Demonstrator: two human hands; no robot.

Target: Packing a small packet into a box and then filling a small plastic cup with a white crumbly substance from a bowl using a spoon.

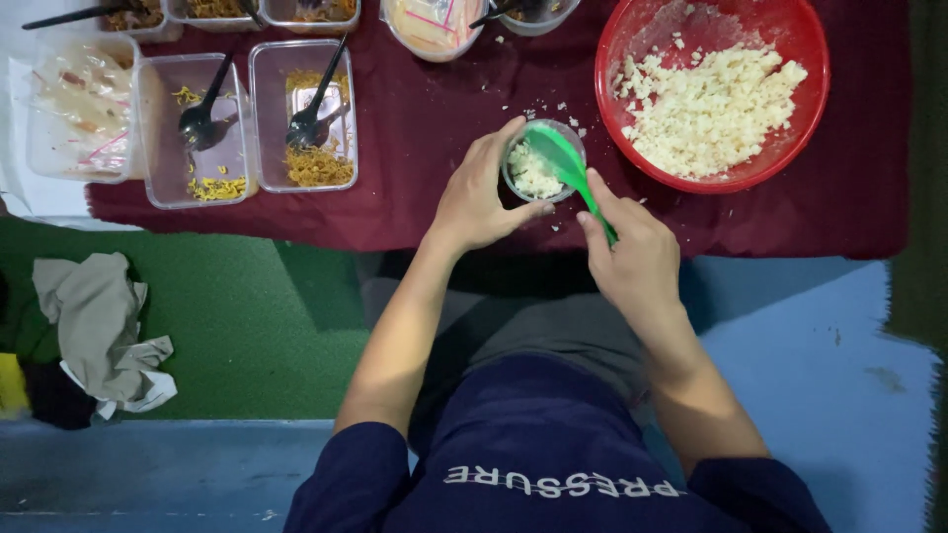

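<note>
— Rice sits in the small clear cup point(534, 170), a white heap low inside it. Where does the cup stand?

— On the dark red cloth point(444, 128) over the tabletop, just beside the big red bowl point(632, 39) of white rice. The left hand point(481, 192) wraps around the cup, its grip closed on the near side and the rim.

— And the right hand point(637, 252)?

— Its grip is closed on the handle of a green rice paddle point(568, 163), whose blade lies tilted across the mouth of the cup, touching the rice.

— What lies further out?

— Loose grains are scattered on the cloth around the cup. To the left, two clear rectangular tubs point(301, 114) hold yellow shreds, each with a black spoon point(311, 118) in it. Beyond the cloth's edge, a crumpled grey rag point(104, 326) lies on the green floor.
</note>
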